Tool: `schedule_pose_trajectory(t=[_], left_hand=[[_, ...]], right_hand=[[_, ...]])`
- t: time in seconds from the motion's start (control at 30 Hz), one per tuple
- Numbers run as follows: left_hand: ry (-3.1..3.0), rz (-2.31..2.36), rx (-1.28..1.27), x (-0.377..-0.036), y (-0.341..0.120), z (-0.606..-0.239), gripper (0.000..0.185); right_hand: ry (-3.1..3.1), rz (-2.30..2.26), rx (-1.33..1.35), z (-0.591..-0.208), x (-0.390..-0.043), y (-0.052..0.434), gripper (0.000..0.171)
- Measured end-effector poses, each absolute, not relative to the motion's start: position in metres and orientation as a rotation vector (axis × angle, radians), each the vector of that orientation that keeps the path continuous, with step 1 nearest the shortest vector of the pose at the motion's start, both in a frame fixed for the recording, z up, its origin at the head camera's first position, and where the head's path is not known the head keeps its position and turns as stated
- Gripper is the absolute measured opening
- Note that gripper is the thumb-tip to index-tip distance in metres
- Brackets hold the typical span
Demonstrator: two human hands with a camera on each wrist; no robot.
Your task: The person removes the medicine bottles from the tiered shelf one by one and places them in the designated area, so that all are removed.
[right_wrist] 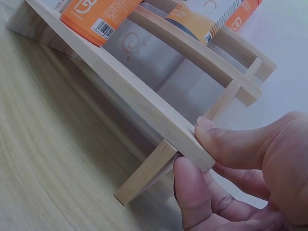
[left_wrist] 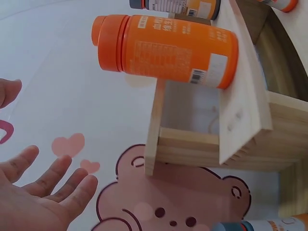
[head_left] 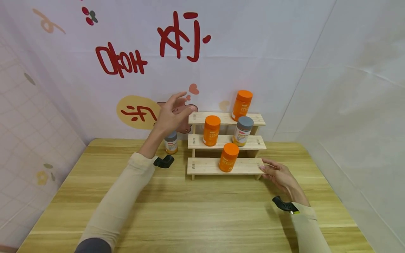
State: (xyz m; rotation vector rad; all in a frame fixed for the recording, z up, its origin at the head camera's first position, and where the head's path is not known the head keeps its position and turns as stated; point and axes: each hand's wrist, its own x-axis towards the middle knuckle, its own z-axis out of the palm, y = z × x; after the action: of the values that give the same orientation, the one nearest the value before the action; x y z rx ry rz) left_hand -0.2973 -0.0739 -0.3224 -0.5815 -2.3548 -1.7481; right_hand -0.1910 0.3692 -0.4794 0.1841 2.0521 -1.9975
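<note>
A three-tier wooden display shelf (head_left: 202, 166) stands on the table against the back wall. My right hand (head_left: 281, 177) pinches the right end of its lowest board, thumb on top and fingers beneath, as the right wrist view shows. Holding nothing, my left hand (head_left: 174, 116) hovers at the top board's left end, its fingers (left_wrist: 45, 180) spread apart. One orange bottle (head_left: 242, 105) is on the top tier's right. The middle tier carries another orange bottle (head_left: 211, 130) and a grey-capped bottle (head_left: 243, 131). A third orange bottle (head_left: 229, 157) occupies the lowest tier.
Left of the shelf, a second grey-capped bottle (head_left: 171, 143) stands on the wood-grain table (head_left: 202, 214), partly behind my left wrist. A white printed cloth (head_left: 253, 45) hangs close behind the shelf, and more pale cloth walls the left and right sides.
</note>
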Motion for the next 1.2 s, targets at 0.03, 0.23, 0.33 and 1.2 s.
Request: schedule_pose_trajectory(t=[0.03, 0.23, 0.33, 1.2], left_hand=[[-2.362, -1.75, -0.584, -0.298, -0.072, -0.32, 0.071], [-2.388, -1.768, -0.602, -0.302, -0.057, -0.309, 0.071], [-2.358, -1.794, -0.648, -0.306, -0.049, -0.306, 0.069], [-2.519, -1.913, -0.691, -0.333, 0.018, -0.282, 0.073]], right_hand=[[2.053, -1.996, 0.185, -0.479, -0.191, 0.369, 0.073], [2.075, -1.974, 0.173, -0.48, -0.191, 0.37, 0.074], [2.071, -1.977, 0.174, -0.48, -0.19, 0.371, 0.074], [2.003, -2.029, 0.17, -0.482, -0.194, 0.373, 0.073]])
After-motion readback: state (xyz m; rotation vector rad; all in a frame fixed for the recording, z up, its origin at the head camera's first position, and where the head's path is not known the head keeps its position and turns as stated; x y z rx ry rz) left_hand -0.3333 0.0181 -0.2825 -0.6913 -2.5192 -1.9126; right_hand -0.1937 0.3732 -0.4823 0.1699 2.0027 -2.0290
